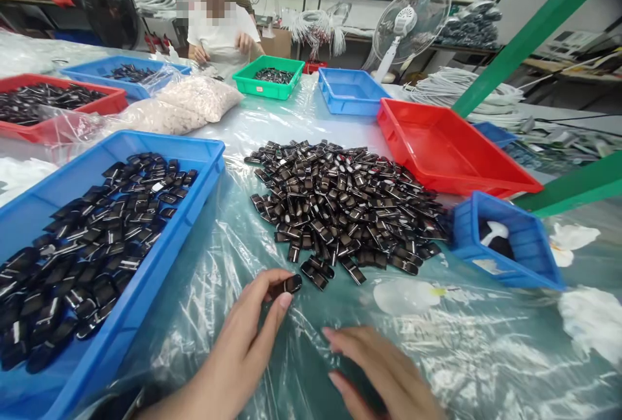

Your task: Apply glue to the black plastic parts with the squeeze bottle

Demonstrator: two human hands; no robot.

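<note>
A heap of small glossy black parts (340,203) lies on the plastic-covered table in front of me. My left hand (247,336) pinches one black part (290,285) between thumb and fingers at the near edge of the heap. My right hand (383,371) rests beside it, palm down, fingers stretched flat on the plastic sheet, holding nothing I can see. To my left, a blue tray (160,264) holds several more of the same black parts.
An empty red tray (437,148) and a small blue bin (515,245) stand to the right. Further back are a blue tray (347,89), a green tray (267,76), bags of pale pieces (194,99) and a seated person (221,24). White cloths (590,319) lie at right.
</note>
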